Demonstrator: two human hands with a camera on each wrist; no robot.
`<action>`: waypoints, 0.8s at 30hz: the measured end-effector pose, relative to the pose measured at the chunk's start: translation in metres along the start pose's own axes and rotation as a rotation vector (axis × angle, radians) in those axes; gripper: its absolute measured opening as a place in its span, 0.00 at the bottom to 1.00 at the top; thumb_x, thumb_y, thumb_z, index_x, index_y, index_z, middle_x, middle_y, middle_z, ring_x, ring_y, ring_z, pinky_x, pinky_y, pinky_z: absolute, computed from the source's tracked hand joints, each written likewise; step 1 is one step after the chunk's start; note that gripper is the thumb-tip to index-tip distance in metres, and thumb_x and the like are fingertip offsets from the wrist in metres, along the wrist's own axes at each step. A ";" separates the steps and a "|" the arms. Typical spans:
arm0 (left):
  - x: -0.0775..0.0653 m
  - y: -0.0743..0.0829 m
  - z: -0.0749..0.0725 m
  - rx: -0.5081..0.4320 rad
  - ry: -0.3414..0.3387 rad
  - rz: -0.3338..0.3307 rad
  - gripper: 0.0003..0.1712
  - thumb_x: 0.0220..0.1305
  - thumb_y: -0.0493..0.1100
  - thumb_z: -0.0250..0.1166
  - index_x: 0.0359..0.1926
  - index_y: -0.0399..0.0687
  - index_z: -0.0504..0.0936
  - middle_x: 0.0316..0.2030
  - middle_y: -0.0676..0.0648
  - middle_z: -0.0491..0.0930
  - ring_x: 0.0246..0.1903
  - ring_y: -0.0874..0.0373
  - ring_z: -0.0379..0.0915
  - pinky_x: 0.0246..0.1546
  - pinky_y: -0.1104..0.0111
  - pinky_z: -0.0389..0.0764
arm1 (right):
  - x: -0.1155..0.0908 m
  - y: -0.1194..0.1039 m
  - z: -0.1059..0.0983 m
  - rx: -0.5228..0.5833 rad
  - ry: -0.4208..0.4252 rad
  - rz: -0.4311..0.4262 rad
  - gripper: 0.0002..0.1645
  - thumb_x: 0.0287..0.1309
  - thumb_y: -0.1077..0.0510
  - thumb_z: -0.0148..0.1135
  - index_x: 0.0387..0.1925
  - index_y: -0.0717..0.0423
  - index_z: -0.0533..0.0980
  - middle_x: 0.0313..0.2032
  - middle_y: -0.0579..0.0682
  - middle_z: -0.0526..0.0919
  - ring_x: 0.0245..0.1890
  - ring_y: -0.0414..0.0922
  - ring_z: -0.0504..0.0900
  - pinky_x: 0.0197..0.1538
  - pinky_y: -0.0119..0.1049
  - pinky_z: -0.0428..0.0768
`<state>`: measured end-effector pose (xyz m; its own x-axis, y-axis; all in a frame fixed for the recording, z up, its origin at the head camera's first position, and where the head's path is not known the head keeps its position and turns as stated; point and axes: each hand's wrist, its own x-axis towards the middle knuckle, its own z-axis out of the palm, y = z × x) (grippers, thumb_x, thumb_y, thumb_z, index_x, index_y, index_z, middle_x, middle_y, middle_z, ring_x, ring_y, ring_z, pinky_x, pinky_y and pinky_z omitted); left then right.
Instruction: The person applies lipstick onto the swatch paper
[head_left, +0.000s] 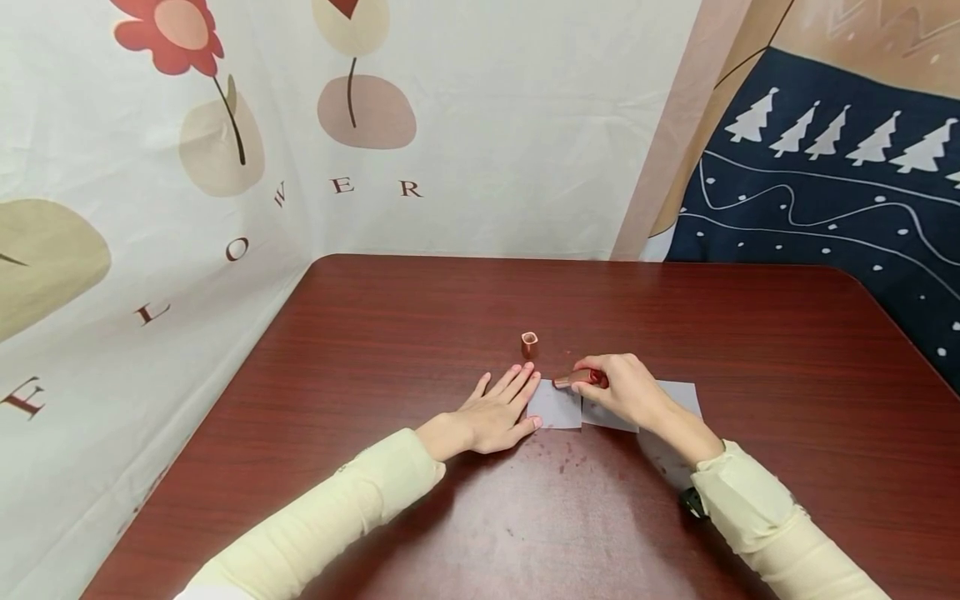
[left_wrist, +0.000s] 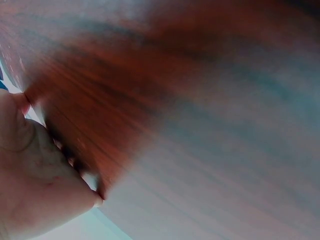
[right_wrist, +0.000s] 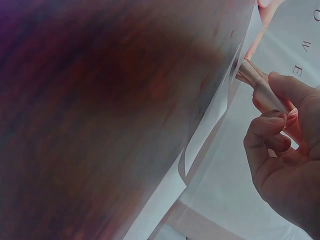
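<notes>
My right hand (head_left: 624,388) pinches a rose-gold lipstick (head_left: 572,380) between thumb and fingers, its dark red end right at the top of a small white paper (head_left: 557,408). In the right wrist view the tube of the lipstick (right_wrist: 266,94) slants from the fingers toward the sheet. Spread flat on the table, my left hand (head_left: 498,417) has straight fingers along the paper's left edge, the thumb tip at its lower left corner. Behind the paper stands a hollow rose-gold cap (head_left: 529,345). The left wrist view shows my left palm (left_wrist: 40,187) low over the wood.
A second paper (head_left: 611,417) lies right beside the first, and a third paper (head_left: 681,397) is partly covered by my right forearm. The dark red wooden table (head_left: 420,325) ends at a printed cloth backdrop (head_left: 487,167). A dark object (head_left: 692,502) shows under the right sleeve.
</notes>
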<state>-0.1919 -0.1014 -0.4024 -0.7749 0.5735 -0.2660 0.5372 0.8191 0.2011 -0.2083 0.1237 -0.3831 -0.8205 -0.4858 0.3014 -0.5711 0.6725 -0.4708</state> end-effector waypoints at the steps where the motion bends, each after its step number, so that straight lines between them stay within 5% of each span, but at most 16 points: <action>1: 0.000 0.000 0.000 -0.001 0.000 0.001 0.39 0.71 0.62 0.36 0.73 0.50 0.37 0.72 0.51 0.31 0.70 0.58 0.25 0.65 0.52 0.35 | 0.000 0.000 0.000 0.001 0.000 -0.001 0.11 0.49 0.62 0.69 0.36 0.62 0.81 0.14 0.38 0.65 0.15 0.33 0.61 0.20 0.30 0.62; 24: 0.001 -0.001 0.003 -0.009 0.015 0.010 0.39 0.71 0.61 0.37 0.73 0.49 0.38 0.73 0.50 0.32 0.70 0.58 0.25 0.65 0.52 0.36 | -0.005 -0.002 -0.001 -0.019 0.000 -0.021 0.12 0.48 0.61 0.70 0.36 0.62 0.81 0.14 0.38 0.65 0.15 0.33 0.62 0.20 0.30 0.63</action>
<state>-0.1924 -0.1021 -0.4053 -0.7745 0.5812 -0.2496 0.5419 0.8132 0.2120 -0.2034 0.1253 -0.3833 -0.8084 -0.4996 0.3113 -0.5885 0.6728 -0.4484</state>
